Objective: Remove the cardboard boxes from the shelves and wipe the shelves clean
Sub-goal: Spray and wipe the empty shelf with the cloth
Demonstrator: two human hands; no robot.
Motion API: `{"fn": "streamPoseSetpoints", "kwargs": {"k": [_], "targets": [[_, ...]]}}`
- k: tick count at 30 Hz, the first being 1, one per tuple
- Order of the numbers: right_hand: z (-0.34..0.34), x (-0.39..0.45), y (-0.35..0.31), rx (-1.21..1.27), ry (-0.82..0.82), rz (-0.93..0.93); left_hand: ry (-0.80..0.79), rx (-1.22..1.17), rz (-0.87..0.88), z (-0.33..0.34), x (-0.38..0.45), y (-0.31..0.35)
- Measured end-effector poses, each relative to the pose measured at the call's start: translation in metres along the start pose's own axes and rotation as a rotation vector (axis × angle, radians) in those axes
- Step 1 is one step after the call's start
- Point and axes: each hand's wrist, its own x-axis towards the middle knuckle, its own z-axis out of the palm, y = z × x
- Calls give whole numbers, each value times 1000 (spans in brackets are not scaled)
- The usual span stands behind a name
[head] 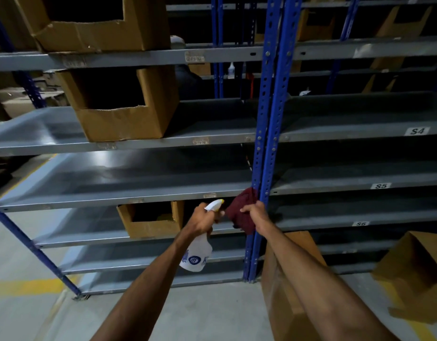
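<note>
The left hand (202, 219) is extended forward from 7 o'clock, its fingers wrapped round the neck of a translucent white plastic spray bottle (197, 254) with a white-and-yellow nozzle pointed toward 1 o'clock. Just beside it, the right hand (255, 214) is extended from 5 o'clock, and a crumpled dark red cloth (242, 212) is clutched in its fingers and held against the blue perforated steel upright (267, 119).

Grey metal shelves (138, 178) are seen across the frame, those at right labelled S4, S5 and S6. An open-fronted brown cardboard box (124, 119) stands on the shelf at 10 o'clock, a second one (94, 25) above it at 11 o'clock, and a smaller brown cardboard box (151, 222) on a lower shelf left of the hands. Two further brown cardboard boxes are set on the grey concrete floor (20, 254): one (286, 303) under the right forearm, one (414, 271) at 4 o'clock. Yellow lines are painted on the floor.
</note>
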Motion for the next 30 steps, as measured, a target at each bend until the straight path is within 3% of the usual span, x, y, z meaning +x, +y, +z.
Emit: {"fn": "streamPoseSetpoints", "kwargs": {"k": [3, 6, 9, 11, 13, 15, 19, 21, 24, 30], "targets": [[-1, -5, -7, -585, -24, -408, -124, -66, 28, 0, 2, 2], [-9, 2, -5, -1017, -119, -781, -143, -54, 58, 3, 6, 4], [-15, 11, -8, -1301, -173, -929, -152, 32, 53, 3, 12, 6], [-15, 19, -9, -1348, -203, -955, -171, 80, 60, 1, 20, 5], [-13, 30, -8, -1245, -229, -910, -178, 103, 33, -1, 31, 0], [-8, 45, -1, -933, -166, -730, -168, 93, -6, -2, 42, -7], [7, 73, 18, -55, 124, 2, -188, 47, -30, 2, 69, -18], [10, 83, 24, 263, 117, 211, -188, 26, -38, 7, 86, -23], [13, 71, 7, 354, 92, 284, -241, 19, -32, 17, 111, -21], [-17, 71, -25, 410, 115, 248, -301, -71, 34, 38, 145, -2]]}}
